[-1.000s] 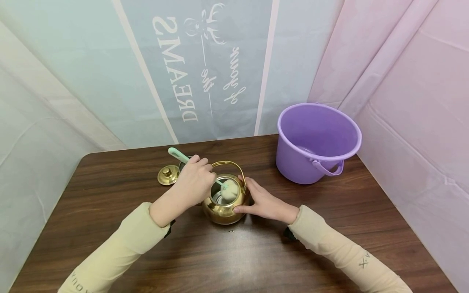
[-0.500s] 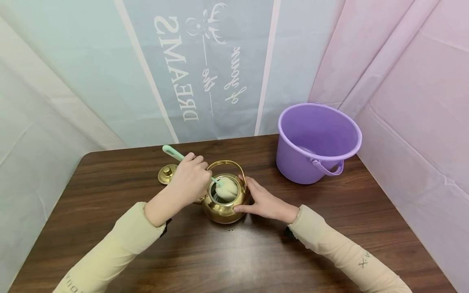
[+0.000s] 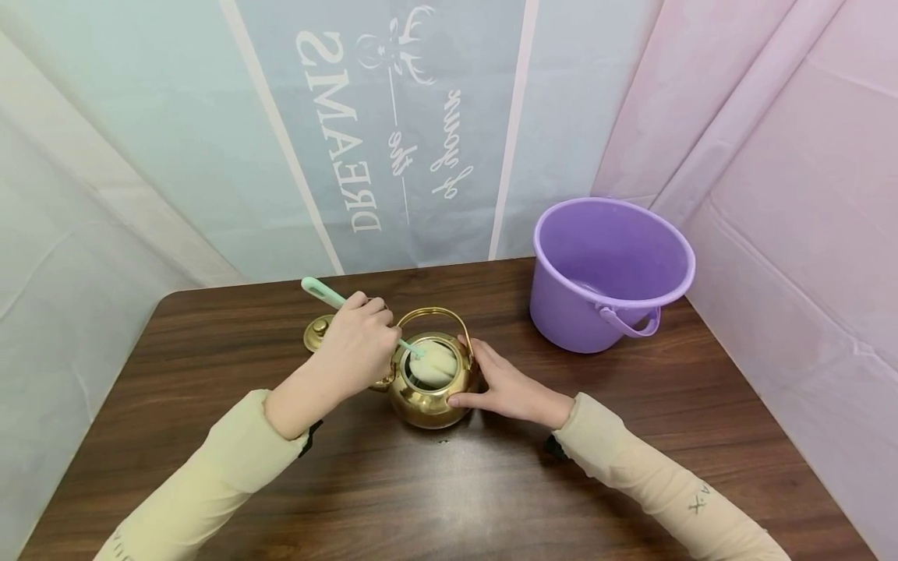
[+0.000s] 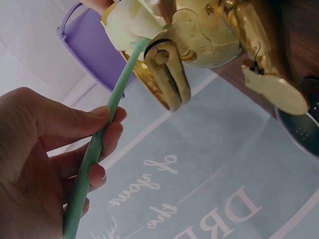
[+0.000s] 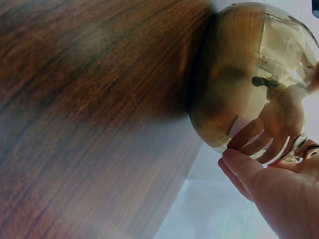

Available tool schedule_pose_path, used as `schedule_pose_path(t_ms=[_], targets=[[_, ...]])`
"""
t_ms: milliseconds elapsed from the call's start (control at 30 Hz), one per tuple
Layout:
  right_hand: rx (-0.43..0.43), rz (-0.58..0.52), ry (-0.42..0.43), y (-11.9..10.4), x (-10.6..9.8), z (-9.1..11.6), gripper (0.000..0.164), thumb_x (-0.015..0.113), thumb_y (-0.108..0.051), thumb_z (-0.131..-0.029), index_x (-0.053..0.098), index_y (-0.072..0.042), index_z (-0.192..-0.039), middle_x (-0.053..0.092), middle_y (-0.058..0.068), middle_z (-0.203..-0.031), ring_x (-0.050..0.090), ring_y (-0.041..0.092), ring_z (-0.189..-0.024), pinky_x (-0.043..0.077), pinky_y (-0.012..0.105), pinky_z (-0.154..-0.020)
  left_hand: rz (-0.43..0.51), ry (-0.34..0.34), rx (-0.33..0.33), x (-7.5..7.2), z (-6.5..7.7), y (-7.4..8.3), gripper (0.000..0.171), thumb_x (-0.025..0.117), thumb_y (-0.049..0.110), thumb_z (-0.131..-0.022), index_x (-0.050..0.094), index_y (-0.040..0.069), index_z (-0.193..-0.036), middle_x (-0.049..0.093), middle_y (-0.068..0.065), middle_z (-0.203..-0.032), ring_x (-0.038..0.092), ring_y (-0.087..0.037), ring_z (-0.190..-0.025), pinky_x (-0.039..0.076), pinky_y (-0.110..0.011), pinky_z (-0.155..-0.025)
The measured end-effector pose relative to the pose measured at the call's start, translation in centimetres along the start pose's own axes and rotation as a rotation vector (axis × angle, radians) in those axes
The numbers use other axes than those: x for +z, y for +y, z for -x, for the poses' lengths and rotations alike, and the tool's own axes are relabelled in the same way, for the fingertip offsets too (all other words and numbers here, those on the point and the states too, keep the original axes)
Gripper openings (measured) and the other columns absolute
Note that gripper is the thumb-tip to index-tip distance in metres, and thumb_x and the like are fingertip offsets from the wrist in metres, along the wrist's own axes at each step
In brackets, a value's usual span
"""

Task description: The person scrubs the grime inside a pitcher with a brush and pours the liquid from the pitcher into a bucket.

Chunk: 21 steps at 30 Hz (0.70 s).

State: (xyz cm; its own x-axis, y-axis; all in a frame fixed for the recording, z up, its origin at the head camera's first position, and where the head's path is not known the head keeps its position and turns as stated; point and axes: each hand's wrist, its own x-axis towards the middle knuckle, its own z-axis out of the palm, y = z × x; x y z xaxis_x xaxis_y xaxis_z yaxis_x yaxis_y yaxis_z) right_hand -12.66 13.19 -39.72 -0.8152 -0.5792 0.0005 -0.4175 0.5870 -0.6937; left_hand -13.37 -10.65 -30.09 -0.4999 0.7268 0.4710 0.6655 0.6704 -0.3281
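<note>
My left hand (image 3: 359,343) grips the pale green handle of a cleaning brush (image 3: 323,291), thumb and fingers wrapped round it in the left wrist view. The brush's round, cream-white soft head (image 3: 433,365) sits in the mouth of a shiny gold kettle (image 3: 429,413), which stands upright on the table with its arched handle raised. Around the kettle's right side my right hand (image 3: 508,389) holds it, thumb in front and fingers behind; the right wrist view shows fingertips against the curved wall. A gold lid (image 3: 319,327) lies left of the kettle, partly hidden behind my left hand.
A purple bucket (image 3: 610,327) stands at the table's back right, its handle hanging down. In the left wrist view, a dark perforated strainer (image 4: 305,127) lies near the kettle spout (image 4: 279,94). Fabric with lettering (image 3: 414,140) hangs behind the brown wooden table (image 3: 449,499).
My left hand has moved left, tilting the brush handle further that way, and the brush head has shifted left in the kettle mouth. The right hand and the kettle stay nearly still.
</note>
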Motion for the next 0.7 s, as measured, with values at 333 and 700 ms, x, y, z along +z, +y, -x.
schedule_pose_path(t_ms=[333,700], targets=[[0.0,-0.004,-0.002,0.0,0.0,-0.1,0.095,0.062,-0.057,-0.075,0.019,-0.007,-0.144,0.027,0.008,-0.145,0.024,0.02,-0.133,0.024,0.04,-0.105,-0.006,0.033,0.009,-1.0,0.0,-0.3,0.026,0.059,-0.002,-0.06,0.043,0.012,-0.044,0.045,-0.002,-0.051,0.038,-0.021,-0.055,0.029,-0.031,-0.059],[-0.008,0.001,0.0,0.0,-0.1,-0.1,0.095,0.061,-0.057,-0.075,0.019,-0.006,-0.143,0.027,0.008,-0.145,0.025,0.02,-0.133,0.025,0.039,-0.105,-0.02,0.024,0.011,-2.4,0.0,-0.7,0.019,0.053,-0.005,-0.058,0.049,0.01,-0.047,0.048,-0.002,-0.052,0.036,-0.021,-0.054,0.028,-0.031,-0.059]])
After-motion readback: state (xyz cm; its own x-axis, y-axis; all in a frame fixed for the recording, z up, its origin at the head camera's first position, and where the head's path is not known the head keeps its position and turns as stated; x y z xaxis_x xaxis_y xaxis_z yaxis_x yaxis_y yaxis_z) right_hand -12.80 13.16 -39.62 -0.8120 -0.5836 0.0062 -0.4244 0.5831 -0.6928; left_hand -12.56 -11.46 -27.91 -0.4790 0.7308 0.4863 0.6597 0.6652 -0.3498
